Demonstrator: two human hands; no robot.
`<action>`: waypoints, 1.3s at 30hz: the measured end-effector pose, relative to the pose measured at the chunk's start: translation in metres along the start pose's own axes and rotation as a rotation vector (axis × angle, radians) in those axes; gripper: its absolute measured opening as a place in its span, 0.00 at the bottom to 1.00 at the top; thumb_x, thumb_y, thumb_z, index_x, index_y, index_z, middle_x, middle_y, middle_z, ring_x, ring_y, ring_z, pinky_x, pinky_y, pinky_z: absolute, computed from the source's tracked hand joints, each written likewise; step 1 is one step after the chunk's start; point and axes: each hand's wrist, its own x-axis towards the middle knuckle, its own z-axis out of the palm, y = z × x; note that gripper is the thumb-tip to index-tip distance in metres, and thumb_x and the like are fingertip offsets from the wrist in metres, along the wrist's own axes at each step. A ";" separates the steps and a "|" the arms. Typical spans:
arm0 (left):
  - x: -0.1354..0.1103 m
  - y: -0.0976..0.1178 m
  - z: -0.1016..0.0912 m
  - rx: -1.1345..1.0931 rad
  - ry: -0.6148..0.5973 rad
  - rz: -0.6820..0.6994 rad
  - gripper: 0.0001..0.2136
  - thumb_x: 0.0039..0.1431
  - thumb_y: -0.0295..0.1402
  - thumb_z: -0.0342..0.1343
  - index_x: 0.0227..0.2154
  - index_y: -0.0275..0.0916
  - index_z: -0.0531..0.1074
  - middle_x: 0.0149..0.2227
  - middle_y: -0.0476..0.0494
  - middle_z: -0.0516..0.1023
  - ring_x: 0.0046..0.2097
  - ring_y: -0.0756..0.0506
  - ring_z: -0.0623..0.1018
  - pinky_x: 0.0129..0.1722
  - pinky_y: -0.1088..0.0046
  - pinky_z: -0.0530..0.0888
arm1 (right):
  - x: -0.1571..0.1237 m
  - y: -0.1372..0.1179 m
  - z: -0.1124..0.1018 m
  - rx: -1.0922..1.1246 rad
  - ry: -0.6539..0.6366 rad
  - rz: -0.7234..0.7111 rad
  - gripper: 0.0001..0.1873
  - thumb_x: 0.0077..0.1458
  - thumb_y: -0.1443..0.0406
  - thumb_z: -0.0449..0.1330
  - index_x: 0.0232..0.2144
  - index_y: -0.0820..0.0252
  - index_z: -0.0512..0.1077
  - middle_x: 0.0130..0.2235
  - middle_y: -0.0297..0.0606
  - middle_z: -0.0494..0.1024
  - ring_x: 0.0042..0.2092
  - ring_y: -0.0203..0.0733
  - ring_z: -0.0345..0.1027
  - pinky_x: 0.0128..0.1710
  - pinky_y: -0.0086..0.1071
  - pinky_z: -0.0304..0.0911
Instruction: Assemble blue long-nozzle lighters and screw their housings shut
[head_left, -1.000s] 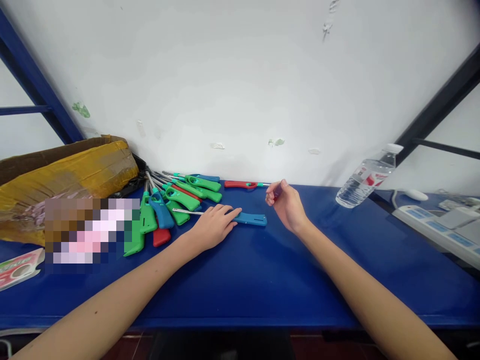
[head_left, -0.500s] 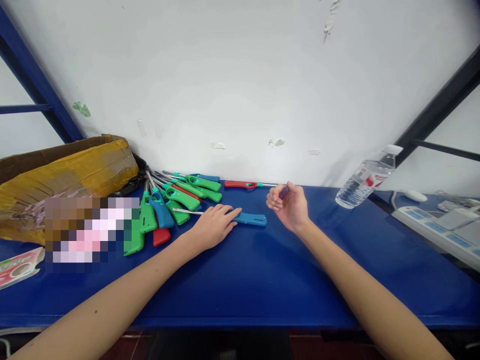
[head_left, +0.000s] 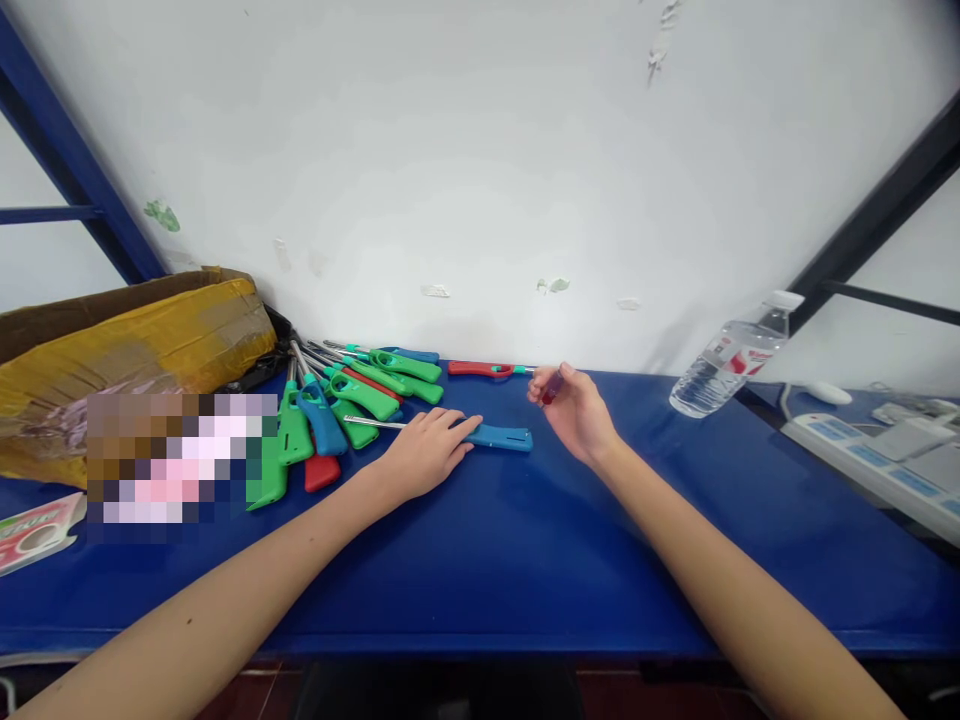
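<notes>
My left hand (head_left: 433,452) lies over the middle of a blue gas lighter (head_left: 499,437), holding it against the table. The lighter's metal tube (head_left: 367,423) sticks out on the left and its slotted handle end on the right. Just right of that end, my right hand (head_left: 574,405) is raised with its fingers curled round a small dark red, see-through piece (head_left: 553,387); its exact kind I cannot make out. Behind the hands lies a red gas lighter (head_left: 480,369), its tube tip partly hidden by my right fingers.
Several green, blue and red lighters (head_left: 360,395) are heaped on the left of the blue table (head_left: 525,560). Beyond them stands a taped cardboard box (head_left: 187,330), beside a blurred-out patch. A water bottle (head_left: 727,365) and a power strip (head_left: 870,455) are on the right.
My right hand has turned and shifted slightly left, so more of the dark red piece shows. My left hand and the blue lighter have stayed in place.
</notes>
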 end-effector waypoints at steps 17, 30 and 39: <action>0.000 0.002 -0.002 0.007 -0.033 -0.023 0.20 0.69 0.35 0.44 0.61 0.41 0.61 0.55 0.40 0.70 0.54 0.40 0.70 0.51 0.62 0.68 | 0.004 0.004 -0.004 0.172 -0.060 0.092 0.21 0.58 0.51 0.58 0.21 0.58 0.66 0.18 0.25 0.48 0.20 0.31 0.42 0.20 0.26 0.49; 0.000 0.001 -0.002 0.018 -0.041 -0.015 0.20 0.69 0.34 0.44 0.62 0.41 0.61 0.56 0.39 0.70 0.54 0.40 0.70 0.52 0.62 0.68 | 0.004 -0.017 -0.010 0.344 -0.022 0.108 0.16 0.51 0.63 0.55 0.19 0.56 0.51 0.20 0.29 0.51 0.23 0.35 0.49 0.23 0.29 0.57; 0.000 0.001 -0.001 0.009 -0.025 -0.019 0.20 0.69 0.35 0.45 0.61 0.42 0.61 0.55 0.40 0.71 0.54 0.40 0.70 0.51 0.63 0.68 | 0.005 -0.010 -0.010 0.312 -0.056 0.158 0.15 0.52 0.65 0.52 0.19 0.57 0.51 0.19 0.29 0.51 0.22 0.34 0.48 0.20 0.26 0.53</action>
